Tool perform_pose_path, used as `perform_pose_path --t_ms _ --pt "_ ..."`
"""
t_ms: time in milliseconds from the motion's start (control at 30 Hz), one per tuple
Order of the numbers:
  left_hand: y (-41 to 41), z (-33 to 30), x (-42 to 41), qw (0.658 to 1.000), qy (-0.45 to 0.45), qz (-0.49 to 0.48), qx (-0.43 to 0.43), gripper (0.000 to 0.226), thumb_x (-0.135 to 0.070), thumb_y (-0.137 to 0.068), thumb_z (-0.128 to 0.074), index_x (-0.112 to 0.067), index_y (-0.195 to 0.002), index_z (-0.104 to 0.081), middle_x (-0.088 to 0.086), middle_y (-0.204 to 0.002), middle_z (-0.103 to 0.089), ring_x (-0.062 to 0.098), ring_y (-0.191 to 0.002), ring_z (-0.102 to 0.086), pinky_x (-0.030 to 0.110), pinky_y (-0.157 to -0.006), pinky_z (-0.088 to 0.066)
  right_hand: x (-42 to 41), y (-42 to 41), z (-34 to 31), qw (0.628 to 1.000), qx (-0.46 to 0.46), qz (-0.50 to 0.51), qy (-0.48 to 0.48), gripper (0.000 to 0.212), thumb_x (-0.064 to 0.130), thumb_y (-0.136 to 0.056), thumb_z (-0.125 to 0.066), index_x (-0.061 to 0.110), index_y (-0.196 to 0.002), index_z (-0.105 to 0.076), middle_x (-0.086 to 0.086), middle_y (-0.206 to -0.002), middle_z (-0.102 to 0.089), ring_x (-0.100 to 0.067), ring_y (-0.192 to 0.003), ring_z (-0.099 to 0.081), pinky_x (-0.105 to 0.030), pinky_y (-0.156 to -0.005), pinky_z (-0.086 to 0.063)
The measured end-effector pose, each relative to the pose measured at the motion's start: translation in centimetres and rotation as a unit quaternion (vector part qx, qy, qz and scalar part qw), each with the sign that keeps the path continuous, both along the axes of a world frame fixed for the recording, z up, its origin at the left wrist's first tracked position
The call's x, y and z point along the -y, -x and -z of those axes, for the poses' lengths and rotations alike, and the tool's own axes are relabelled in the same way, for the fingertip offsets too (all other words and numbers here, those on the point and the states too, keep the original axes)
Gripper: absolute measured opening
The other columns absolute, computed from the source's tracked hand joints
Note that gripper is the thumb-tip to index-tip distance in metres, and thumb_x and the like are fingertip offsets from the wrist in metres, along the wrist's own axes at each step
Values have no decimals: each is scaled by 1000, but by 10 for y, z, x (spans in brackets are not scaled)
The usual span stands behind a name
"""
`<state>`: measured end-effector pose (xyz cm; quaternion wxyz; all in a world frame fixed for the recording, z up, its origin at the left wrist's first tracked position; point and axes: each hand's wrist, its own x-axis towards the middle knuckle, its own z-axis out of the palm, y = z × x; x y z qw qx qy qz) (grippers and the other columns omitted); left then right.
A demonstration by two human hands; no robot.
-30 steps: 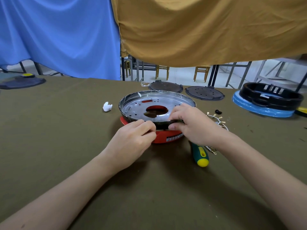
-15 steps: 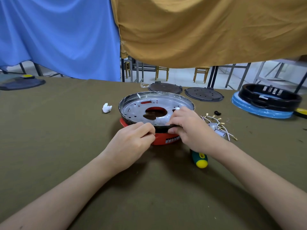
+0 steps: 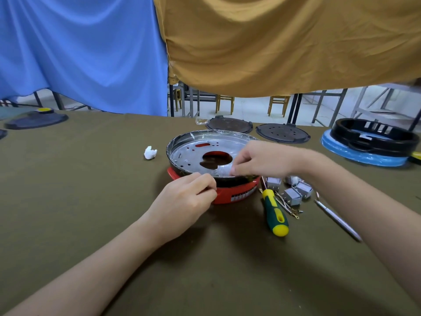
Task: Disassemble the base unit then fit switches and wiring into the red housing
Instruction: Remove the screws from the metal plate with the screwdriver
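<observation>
left hand: pinches film at metal pan rim, steadying it
right hand: pinches clear film, likely peeling
red housing: under pan
switches: beside, waiting

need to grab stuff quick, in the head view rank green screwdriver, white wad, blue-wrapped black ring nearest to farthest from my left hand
1. White wad, beyond the left hand, slightly left.
2. Green screwdriver, to its right; nearly as close.
3. Blue-wrapped black ring, far right, clearly farthest.
</observation>
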<state>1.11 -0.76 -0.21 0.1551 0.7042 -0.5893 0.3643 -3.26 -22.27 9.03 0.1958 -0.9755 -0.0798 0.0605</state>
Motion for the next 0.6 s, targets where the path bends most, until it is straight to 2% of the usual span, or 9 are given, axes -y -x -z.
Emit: perform_pose_path --t_ms 33,67,133,167,233,367,467,600 --pt "0 0 0 1000 -1 0 -1 12 6 -81 -73 -4 -75 -68 7 -87 -66 22 -69 -59 36 -57 -52 0 -6 -6 1000 -22 2 8 27 35 -95 -61 17 -78 -72 17 -56 -58 1 -52 -51 -9 -54 -36" --pt "-1 0 0 1000 -2 0 -1 12 6 -81 -73 -4 -76 -68 8 -88 -66 22 -69 -59 37 -56 -52 -1 -12 -11 999 -47 5 12 17 33 -92 -65 25 -79 -73 21 -69 -67 6 -66 -60 -9 -64 -40" --pt "-1 0 -1 1000 -3 0 -2 11 5 -81 -73 -4 -76 -68 8 -88 -66 23 -69 -59 37 -56 -52 -3 -24 -17 995 -97 9 16 6 28 -88 -71 28 -84 -75 13 -91 -75 -3 -92 -66 -20 -83 -47" --pt "0 0 -1 1000 -3 0 -2 11 5 -80 -73 -4 -76 -68 8 -88 -66 23 -68 -59 37 -56 -52 -4 -29 -19 993 -116 11 24 5 23 -87 -72 27 -85 -75 7 -94 -76 -9 -95 -68 -24 -85 -50" --pt "0 -1 -1 1000 -1 -2 1 11 4 -81 -74 -4 -75 -68 8 -88 -67 23 -67 -58 37 -56 -52 -9 -38 -20 989 -140 10 48 7 15 -86 -72 22 -87 -74 0 -95 -76 -15 -92 -70 -27 -76 -56" --pt "0 -1 -1 1000 3 -5 2 11 3 -82 -73 -4 -74 -68 7 -87 -67 23 -67 -58 37 -57 -52 -14 -45 -19 984 -168 -4 63 5 12 -84 -75 17 -86 -74 1 -82 -76 -11 -75 -72 -25 -64 -58" --pt "1 -2 -1 1000 6 -5 5 11 2 -82 -72 -4 -74 -68 7 -87 -67 23 -66 -58 36 -57 -51 -14 -47 -19 983 -175 -15 57 7 9 -84 -73 14 -88 -75 1 -80 -76 -11 -72 -72 -24 -63 -58" --pt "1 -3 -2 1000 4 -5 7 12 2 -82 -72 -5 -73 -67 7 -86 -67 23 -65 -56 37 -55 -51 -10 -49 -18 980 -192 -29 43 14 7 -85 -67 13 -94 -75 -1 -88 -77 -13 -79 -72 -24 -64 -58"
